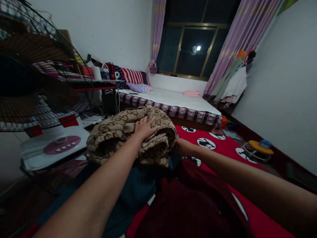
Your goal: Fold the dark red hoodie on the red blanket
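- The brown patterned garment (pixel 128 127) lies bundled between the two hands, directly under the left grip (pixel 145 129) and just left of the right grip (pixel 182 146).
- The left grip is flat and spread, its fingers fanned over the top folds; it appears to press down more than pinch.
- The right grip is at the garment's right edge, its fingers mostly hidden behind the cloth and in shadow; I cannot tell how far it is closed or whether it has hold of any cloth.
- The garment looks soft and thick, probably light for its bulk and hard to damage. It seems limp enough to sag, so loose layers may slip apart if only the top one is taken.
- A gathered edge (pixel 160 145), just below the left grip, looks stretchy and offers a good pinch, though pulling there alone could open the folds.
- A surer hold would be one palm under each end: the right end near the right grip, and the gaping left end, well left of the left grip.
- Below both grips, toward the wearer, lie dark blue cloth (pixel 138 188) and dark red cloth (pixel 188 205); a red sheet (pixel 228 145) spreads beyond the right grip.
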The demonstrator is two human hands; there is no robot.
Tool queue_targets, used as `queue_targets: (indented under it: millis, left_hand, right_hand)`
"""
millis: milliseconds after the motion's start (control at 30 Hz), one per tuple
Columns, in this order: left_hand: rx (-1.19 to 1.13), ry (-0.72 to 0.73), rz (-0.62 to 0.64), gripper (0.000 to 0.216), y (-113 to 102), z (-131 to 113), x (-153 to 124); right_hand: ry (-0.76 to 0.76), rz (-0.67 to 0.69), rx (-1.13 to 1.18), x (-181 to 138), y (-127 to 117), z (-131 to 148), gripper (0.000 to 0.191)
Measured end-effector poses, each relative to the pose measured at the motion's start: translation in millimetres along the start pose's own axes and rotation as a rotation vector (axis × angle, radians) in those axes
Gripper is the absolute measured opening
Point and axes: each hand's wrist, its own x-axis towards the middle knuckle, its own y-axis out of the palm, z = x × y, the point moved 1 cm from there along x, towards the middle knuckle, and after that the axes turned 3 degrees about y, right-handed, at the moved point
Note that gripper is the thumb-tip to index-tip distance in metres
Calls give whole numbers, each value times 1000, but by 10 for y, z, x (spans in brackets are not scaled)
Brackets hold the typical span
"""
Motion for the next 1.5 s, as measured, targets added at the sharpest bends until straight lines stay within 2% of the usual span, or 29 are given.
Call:
queue_targets:
  millis: [67,167,267,367,500,667,767,867,967,1067,1167,1267,1333,1500]
  left_hand:
    - [45,-34,11,67,-31,-93,-28]
    - [127,-92,-9,64,-35,-288,-152]
    - [163,-87,-53,60,-20,-452,-371]
    - [142,-4,-34,53,-29,-527,-669]
    - [85,102,34,47,-66,-531,-1190]
    - [139,244,-57,67,-49,-518,-1850]
    - [185,273,-74,76,-42,-526,-2041]
    - [214,288,-148,73,-90,-576,-2045]
    - [245,391,-238,79,-146,-686,-1962]
    - [285,514,-213,87,-120,-811,-1877]
    - [341,517,-165,89,-29,-889,-1797]
    - [394,479,-190,74,-3,-910,-1660]
    - [405,483,-199,65,-64,-908,-1507]
    - [375,611,-144,33,-245,-876,-1058]
  right_hand:
    - [-26,67,168,-359,-63,-45,42]
    - [63,52,384,-1003,-112,3,40]
    - [121,42,379,-1631,-79,128,43]
    - [117,8,295,-2103,37,172,47]
    - [49,-105,179,-2445,279,90,54]
    - [11,-275,41,-2595,530,58,64]
    - [3,-360,14,-2629,575,95,64]
    - [1,-439,29,-2661,573,126,61]
    - [-6,-477,54,-2689,568,138,58]
    - [-19,-486,80,-2699,573,135,56]
    - [-9,-498,92,-2697,586,123,54]
    - [6,-504,107,-2698,597,113,53]
    - [14,-496,117,-2700,601,111,53]
    - [34,-475,123,-2708,598,114,53]
